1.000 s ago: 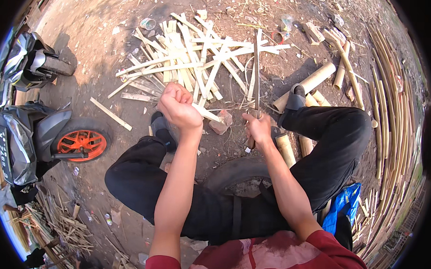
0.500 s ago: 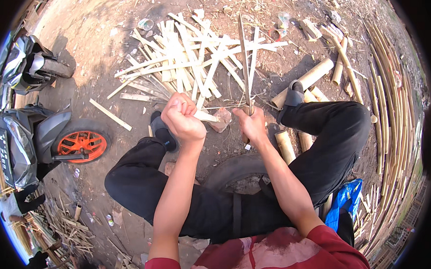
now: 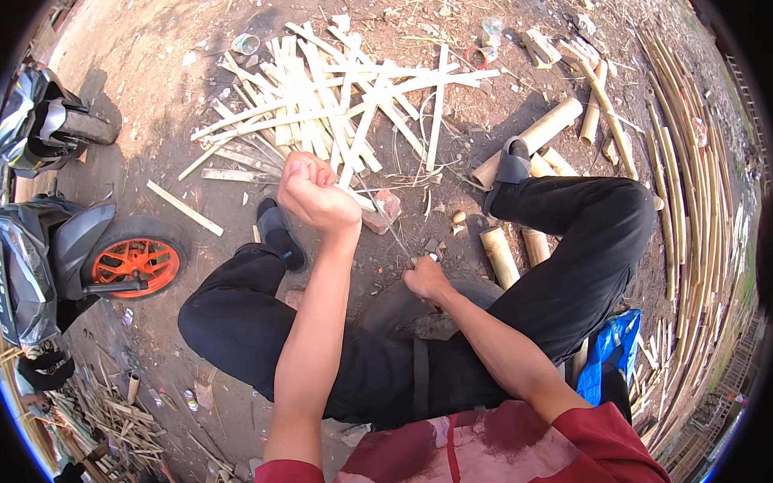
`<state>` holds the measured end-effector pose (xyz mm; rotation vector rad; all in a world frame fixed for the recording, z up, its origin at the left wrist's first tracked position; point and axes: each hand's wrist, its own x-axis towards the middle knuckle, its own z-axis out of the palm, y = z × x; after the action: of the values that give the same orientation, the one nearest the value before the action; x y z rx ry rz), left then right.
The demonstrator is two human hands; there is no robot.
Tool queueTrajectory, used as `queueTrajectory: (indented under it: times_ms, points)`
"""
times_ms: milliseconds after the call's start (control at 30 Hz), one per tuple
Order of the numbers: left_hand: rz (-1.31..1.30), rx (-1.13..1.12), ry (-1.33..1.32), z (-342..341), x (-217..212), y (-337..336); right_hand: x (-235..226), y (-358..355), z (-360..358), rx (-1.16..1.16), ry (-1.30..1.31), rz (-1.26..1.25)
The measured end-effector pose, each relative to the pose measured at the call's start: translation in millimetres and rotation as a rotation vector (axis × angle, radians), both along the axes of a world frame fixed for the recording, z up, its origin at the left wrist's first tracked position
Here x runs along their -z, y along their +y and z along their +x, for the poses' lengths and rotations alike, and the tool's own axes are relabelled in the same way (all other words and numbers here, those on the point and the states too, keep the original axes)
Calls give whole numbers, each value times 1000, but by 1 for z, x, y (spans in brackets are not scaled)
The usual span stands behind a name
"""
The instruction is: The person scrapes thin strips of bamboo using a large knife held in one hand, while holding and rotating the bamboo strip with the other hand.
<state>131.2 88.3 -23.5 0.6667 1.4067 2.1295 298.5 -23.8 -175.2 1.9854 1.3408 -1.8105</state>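
Observation:
My left hand (image 3: 320, 192) is closed in a fist, raised in front of the bamboo strip pile (image 3: 310, 111); what it grips, if anything, is hidden behind its fingers. My right hand (image 3: 428, 281) is lower, wrapped around the handle of a long-bladed knife. The knife's blade (image 3: 393, 231) looks like a thin grey line, nearly edge-on, slanting up from the right fist toward the left wrist. Pale split strips lie criss-crossed on the dirt beyond both hands. A reddish brick chunk (image 3: 382, 211) rests on the ground between the hands and the pile.
A tyre (image 3: 393, 310) lies between my legs. Cut bamboo tubes (image 3: 498, 254) lie by my right foot, with a thicker bamboo length (image 3: 539, 136) farther out. Long bamboo poles (image 3: 686, 192) line the right side. Motorcycles with an orange wheel (image 3: 136, 265) stand left. A blue plastic bag (image 3: 608, 356) is beside my right thigh.
My right hand has dropped toward my lap. The knife blade, which pointed up and away, now slants toward my left hand. My left fist stays nearly where it was; the whole view has shifted slightly.

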Motion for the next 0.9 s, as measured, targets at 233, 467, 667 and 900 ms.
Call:
queueTrajectory:
  times_ms: [233,467,667,900]
  points:
    - [-17,30,151,9,2,10,-58,21,-12,33,136,267]
    - [17,40,184,1,4,12,-8,5,-13,250,369,618]
    - [-15,87,203,10,6,15,-3,14,20,555,224,-71]
    - [0,83,76,3,7,23,-59,65,-8,558,612,445]
